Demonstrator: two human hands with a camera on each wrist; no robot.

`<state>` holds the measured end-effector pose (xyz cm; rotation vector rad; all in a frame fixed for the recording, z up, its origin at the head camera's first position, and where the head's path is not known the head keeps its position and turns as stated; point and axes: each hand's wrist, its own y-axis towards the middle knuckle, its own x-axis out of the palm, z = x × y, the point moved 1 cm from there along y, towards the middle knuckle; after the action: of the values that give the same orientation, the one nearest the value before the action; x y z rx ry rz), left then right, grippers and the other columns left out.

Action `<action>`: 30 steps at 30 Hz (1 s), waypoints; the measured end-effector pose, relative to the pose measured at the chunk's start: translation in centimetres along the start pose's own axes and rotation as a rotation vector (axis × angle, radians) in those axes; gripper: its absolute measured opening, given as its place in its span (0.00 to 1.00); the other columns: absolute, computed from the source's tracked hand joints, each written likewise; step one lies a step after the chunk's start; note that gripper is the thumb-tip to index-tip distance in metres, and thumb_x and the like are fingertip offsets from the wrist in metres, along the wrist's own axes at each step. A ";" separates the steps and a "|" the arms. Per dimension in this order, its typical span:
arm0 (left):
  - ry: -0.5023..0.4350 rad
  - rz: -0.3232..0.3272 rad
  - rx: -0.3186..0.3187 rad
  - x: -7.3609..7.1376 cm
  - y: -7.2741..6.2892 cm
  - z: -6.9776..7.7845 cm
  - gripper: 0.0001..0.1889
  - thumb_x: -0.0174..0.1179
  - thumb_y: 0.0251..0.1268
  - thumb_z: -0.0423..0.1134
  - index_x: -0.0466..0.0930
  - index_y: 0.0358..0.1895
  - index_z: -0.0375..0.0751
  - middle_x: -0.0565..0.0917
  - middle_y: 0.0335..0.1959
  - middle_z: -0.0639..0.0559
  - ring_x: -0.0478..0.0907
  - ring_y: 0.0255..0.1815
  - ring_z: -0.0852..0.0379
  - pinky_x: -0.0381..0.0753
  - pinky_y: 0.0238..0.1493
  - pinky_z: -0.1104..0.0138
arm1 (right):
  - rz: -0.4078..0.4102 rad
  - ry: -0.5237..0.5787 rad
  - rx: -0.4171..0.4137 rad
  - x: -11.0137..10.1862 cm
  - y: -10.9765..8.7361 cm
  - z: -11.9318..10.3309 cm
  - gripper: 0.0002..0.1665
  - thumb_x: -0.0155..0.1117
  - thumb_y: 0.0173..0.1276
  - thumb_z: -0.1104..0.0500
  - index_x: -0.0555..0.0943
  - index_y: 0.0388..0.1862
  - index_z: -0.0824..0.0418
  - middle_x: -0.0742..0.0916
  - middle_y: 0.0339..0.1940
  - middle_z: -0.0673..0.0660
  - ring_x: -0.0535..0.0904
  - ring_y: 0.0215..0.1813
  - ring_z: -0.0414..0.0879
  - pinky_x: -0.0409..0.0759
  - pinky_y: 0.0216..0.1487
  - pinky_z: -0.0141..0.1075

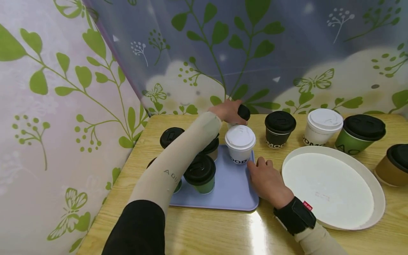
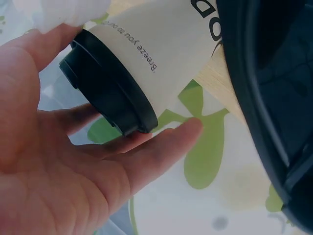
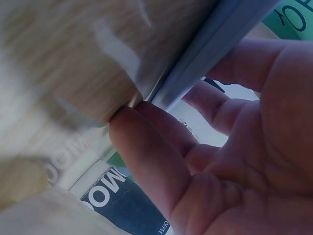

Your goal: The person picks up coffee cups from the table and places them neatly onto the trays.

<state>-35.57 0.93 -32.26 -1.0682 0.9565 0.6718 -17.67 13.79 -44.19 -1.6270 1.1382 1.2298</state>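
Note:
My left hand [image 1: 230, 110] reaches over the back of the lavender tray [image 1: 234, 193]. Its thumb and fingers are round the black lid of a white paper cup [image 2: 146, 54], which looks tilted in the left wrist view; the head view mostly hides its body. At the tray's right edge, my right hand [image 1: 269, 182] holds the rim, some fingers outside it near the tabletop. Just in front of the left hand stands a white-lidded cup [image 1: 240, 141] on the tray. A green cup with a black lid [image 1: 200, 173] is also on it, and my left forearm partly covers other cups.
A round white tray [image 1: 328, 187] lies to the right. Behind it stand a black cup [image 1: 279, 129], a white cup [image 1: 322, 125] and a green cup [image 1: 359, 132]; a brown cup [image 1: 394, 164] is at the far right. Patterned cloth walls border the wooden table [image 1: 204, 233].

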 end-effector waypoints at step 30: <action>-0.387 0.472 0.082 -3.0 -7.0 0.2 0.44 0.69 0.63 0.56 0.58 0.80 0.60 0.57 0.73 0.38 0.74 0.54 0.48 0.79 0.50 0.57 | -0.005 0.006 -0.003 0.2 0.1 -0.1 0.12 0.55 0.79 0.63 0.76 0.57 0.66 0.76 0.44 0.68 0.73 0.42 0.61 0.77 0.31 0.48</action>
<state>-31.02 -1.44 -26.68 -0.6049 0.8896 1.1693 -17.71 13.66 -44.32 -1.6360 1.1359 1.2244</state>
